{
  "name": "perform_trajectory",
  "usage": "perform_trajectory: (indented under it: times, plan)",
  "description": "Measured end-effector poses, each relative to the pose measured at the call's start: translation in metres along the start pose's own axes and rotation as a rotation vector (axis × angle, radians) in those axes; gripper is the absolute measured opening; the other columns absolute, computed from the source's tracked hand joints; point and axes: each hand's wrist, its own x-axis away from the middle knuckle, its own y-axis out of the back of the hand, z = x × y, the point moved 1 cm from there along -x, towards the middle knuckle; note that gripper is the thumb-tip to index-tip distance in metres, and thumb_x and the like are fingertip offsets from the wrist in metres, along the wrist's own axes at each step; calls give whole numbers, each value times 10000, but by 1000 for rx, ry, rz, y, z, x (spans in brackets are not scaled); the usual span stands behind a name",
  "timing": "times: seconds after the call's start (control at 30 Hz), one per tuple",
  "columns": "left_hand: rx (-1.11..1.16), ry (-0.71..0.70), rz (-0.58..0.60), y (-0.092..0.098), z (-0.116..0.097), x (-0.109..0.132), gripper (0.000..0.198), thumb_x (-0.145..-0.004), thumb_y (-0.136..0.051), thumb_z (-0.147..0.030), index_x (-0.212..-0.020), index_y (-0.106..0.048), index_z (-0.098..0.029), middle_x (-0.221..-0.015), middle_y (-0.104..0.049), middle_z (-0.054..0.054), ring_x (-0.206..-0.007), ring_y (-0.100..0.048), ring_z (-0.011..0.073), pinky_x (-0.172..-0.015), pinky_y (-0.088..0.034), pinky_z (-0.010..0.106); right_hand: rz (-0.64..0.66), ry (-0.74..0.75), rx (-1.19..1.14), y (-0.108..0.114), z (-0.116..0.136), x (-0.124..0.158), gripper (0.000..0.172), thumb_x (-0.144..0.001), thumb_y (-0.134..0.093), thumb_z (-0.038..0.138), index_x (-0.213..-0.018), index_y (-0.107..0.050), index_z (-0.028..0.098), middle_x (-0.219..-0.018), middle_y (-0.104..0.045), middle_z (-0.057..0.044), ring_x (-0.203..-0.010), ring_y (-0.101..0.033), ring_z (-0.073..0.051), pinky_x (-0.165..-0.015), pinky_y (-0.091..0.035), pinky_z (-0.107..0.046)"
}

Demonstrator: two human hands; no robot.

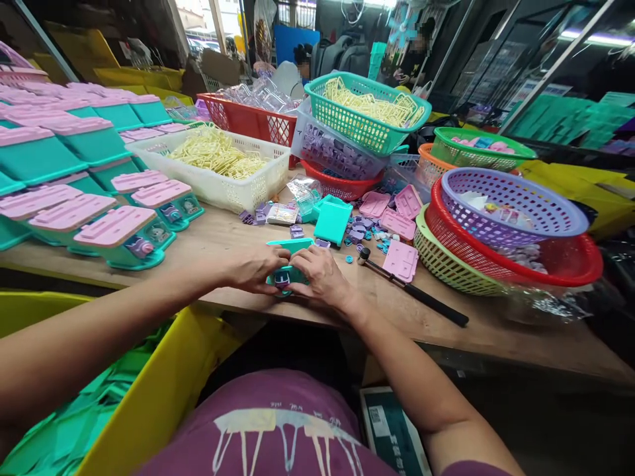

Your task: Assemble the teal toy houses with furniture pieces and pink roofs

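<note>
My left hand (253,268) and my right hand (320,274) meet at the front edge of the wooden table (496,330), both closed around a small teal toy box (285,277) with a purple sticker on its front. The box's open teal top shows just behind my fingers. Another teal box part (332,221) lies beyond it. Loose pink lids (401,260) and small purple and blue pieces (358,231) are scattered to the right of my hands. A small black-handled hammer (411,291) lies by my right hand.
Finished teal boxes with pink lids (116,231) are stacked at the left. A white crate (223,188) and a teal basket (367,109) hold yellow parts. Nested baskets (510,225) stand at the right. A yellow bin (163,390) of teal parts sits below left. People work at the back.
</note>
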Motion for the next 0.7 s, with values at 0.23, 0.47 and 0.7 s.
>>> perform_trajectory:
  times: [0.23,0.47,0.7]
  plan:
    - [-130,17,12,-3,-10,17,421,-919,-539,-494,-1097,-622,-121,-1090,-631,146,-991,-603,257,-889,-472,351,2,15,-47,7,7,2,437,-862,-621,583,-1046,-611,187,-1069,-668,-89,-1026,-530,-268,-885,-310,-407]
    - [-52,46,59,1,-18,9,316,-961,-477,-410,-922,-652,-150,-904,-651,108,-850,-608,230,-801,-462,336,-2,4,-77,4,6,-3,370,-894,-589,544,-938,-611,177,-988,-643,-97,-941,-520,-252,-841,-348,-384]
    - [-77,67,14,-5,-11,8,300,-936,-486,-413,-883,-627,-153,-876,-644,108,-826,-600,233,-775,-465,342,-4,-42,-21,3,4,-8,406,-879,-591,582,-914,-621,178,-951,-634,-85,-900,-513,-240,-788,-344,-374]
